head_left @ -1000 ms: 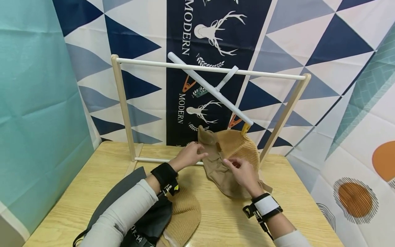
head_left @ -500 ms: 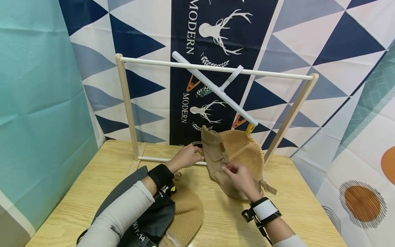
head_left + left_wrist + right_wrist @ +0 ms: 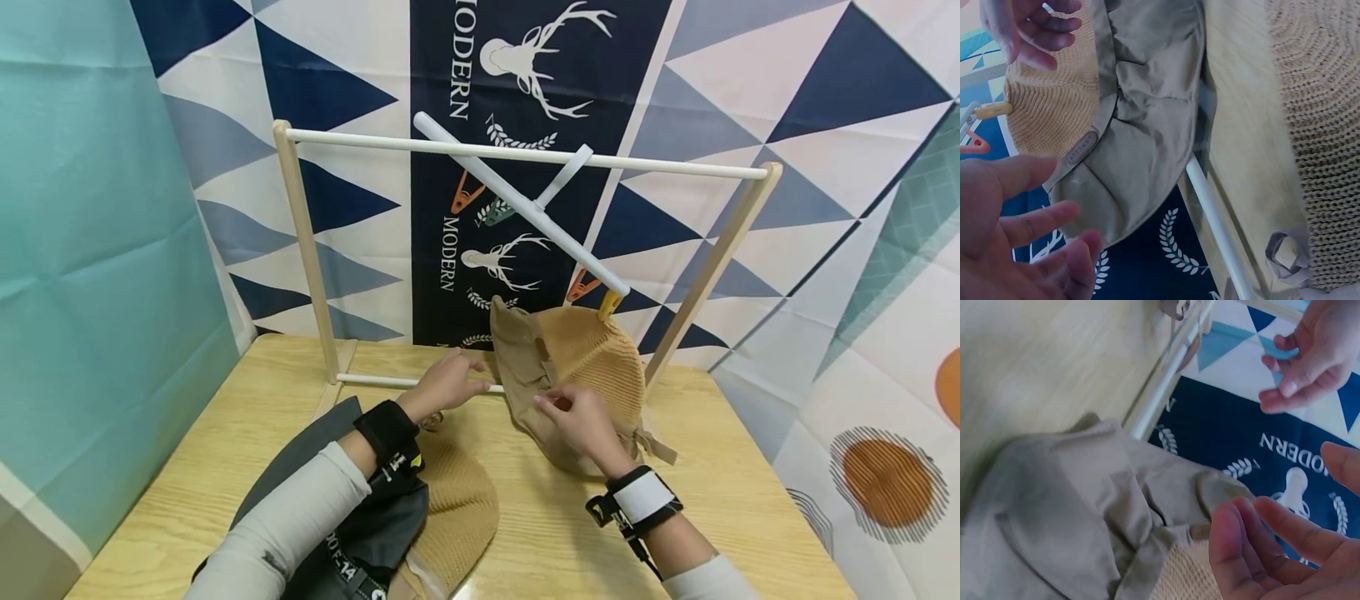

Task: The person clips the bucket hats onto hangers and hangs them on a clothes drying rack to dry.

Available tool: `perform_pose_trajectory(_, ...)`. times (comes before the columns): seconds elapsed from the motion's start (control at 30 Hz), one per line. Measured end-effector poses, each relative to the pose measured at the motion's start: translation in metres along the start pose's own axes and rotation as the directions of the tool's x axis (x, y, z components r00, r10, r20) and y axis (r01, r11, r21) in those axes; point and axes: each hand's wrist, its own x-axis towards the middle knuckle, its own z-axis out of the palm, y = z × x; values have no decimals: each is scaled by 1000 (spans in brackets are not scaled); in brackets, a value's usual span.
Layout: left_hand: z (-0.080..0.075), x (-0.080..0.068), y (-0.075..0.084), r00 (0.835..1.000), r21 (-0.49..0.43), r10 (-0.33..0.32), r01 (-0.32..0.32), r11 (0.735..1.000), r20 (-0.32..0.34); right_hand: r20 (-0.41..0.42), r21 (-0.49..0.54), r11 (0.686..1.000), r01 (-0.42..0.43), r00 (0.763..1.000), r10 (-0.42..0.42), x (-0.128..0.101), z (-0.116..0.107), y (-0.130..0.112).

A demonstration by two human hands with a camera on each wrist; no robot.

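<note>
A sun hat with a ribbed straw-coloured crown [image 3: 611, 367] and a tan cloth brim [image 3: 1147, 119] hangs sideways. A yellow clip [image 3: 610, 304] pinches its crown at the low end of a tilted pale hanger [image 3: 525, 205]. My left hand [image 3: 448, 385] is just left of the brim, fingers spread and holding nothing. My right hand [image 3: 581, 421] hovers in front of the hat, fingers loosely bent; in the right wrist view nothing sits between thumb and fingers. A small brown label [image 3: 1082, 147] shows on the hat band.
The hanger hooks over the white rod of a wooden rack [image 3: 517, 152]. Orange clips [image 3: 467, 193] and a green clip [image 3: 498, 212] hang along it. Under my left arm, a dark grey hat [image 3: 300, 467] overlaps another straw-coloured hat [image 3: 457, 492] on the wooden table [image 3: 540, 542].
The brim's upper edge, folded over near my left hand a second ago, now stands out flatter. My left hand has drawn slightly away from it. The view has shifted a little.
</note>
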Motion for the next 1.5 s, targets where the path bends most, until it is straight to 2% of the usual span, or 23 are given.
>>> perform_pose_trajectory(0.17, 3, -6, -6, 999, 34, -24, 26, 999, -39, 30, 24, 1000, 16, 999, -17, -4, 12, -5)
perform_pose_trajectory(0.43, 12, -17, -11, 998, 18, -60, 59, 998, 34, 58, 50, 998, -37, 998, 34, -16, 27, -4)
perform_pose_trajectory(0.63, 16, -19, -14, 999, 43, -31, 30, 999, 44, 76, 62, 996, -57, 996, 52, -22, 32, -4)
perform_pose_trajectory(0.93, 20, -22, -19, 997, 109, -29, 21, 994, 66, 126, 141, 986, -91, 989, 73, -29, 43, -3)
perform_pose_trajectory(1.0, 22, -23, -20, 997, 99, -35, 28, 995, 75, 140, 142, 985, -98, 987, 78, -32, 46, -3)
perform_pose_trajectory(1.2, 27, -29, -23, 984, 53, -82, 74, 996, 157, 191, 107, 986, -125, 976, 103, -40, 55, -5)
perform_pose_trajectory(1.37, 29, -31, -26, 969, 85, -133, 118, 989, 209, 228, 93, 989, -114, 969, 91, -43, 61, -4)
perform_pose_trajectory(1.5, 30, -31, -28, 961, 85, -141, 124, 989, 240, 259, 121, 986, -118, 962, 84, -43, 64, -3)
